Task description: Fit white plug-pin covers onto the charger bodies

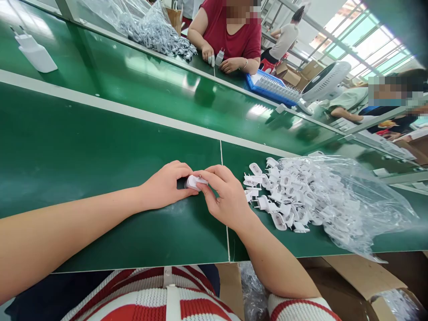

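Note:
My left hand (166,185) and my right hand (223,196) meet over the green table (83,156), both pinching one small white plug part (195,182) with a metal pin. The fingers of each hand are curled round it. Just right of my right hand lies a heap of several white plug parts (277,196) spilling from a clear plastic bag (344,200).
A white charger (35,53) rides the green conveyor belt at the far left. Across the belt a person in red (230,33) handles a plug beside a bag of cables (157,31). A blue tray (272,88) and a white fan (326,82) stand right. Cardboard boxes (361,281) sit below the table edge.

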`<state>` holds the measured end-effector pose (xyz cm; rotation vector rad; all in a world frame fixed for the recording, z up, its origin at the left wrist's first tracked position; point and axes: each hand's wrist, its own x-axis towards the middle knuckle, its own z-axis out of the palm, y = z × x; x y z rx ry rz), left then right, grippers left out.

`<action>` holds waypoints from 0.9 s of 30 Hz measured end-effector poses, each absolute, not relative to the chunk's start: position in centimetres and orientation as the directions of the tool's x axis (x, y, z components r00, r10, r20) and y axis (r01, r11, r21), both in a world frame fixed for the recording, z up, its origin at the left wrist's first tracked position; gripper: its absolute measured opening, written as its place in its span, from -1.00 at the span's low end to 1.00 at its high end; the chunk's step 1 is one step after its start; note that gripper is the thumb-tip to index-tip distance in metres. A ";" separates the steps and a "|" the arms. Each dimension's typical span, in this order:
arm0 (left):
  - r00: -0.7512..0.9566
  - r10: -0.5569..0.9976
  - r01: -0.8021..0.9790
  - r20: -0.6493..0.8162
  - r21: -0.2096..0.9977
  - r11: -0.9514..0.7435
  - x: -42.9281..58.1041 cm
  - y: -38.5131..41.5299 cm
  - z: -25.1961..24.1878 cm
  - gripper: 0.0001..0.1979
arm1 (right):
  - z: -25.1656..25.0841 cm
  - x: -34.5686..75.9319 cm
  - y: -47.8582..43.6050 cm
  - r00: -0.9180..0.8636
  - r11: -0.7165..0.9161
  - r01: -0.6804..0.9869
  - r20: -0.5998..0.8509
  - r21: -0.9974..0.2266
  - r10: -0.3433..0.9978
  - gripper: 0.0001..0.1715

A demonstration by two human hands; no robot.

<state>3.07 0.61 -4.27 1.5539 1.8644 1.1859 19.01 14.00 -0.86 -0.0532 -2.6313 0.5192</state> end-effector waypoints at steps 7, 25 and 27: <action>-0.280 0.942 0.571 0.183 0.821 0.010 3.1 0.6 -4.2 -0.71 | -0.6 18.7 13.1 -0.876 0.964 0.024 0.459 -0.264 0.148 -0.73; -0.287 0.947 0.528 0.146 0.849 0.029 3.3 0.5 -4.2 -0.69 | -1.4 18.0 14.0 -0.884 0.889 -0.003 0.417 -0.457 0.211 -0.73; -0.337 0.939 0.414 0.068 0.906 0.083 3.2 0.4 -4.0 -0.65 | -1.9 18.1 14.3 -0.872 0.815 -0.014 0.406 -0.579 0.273 -0.53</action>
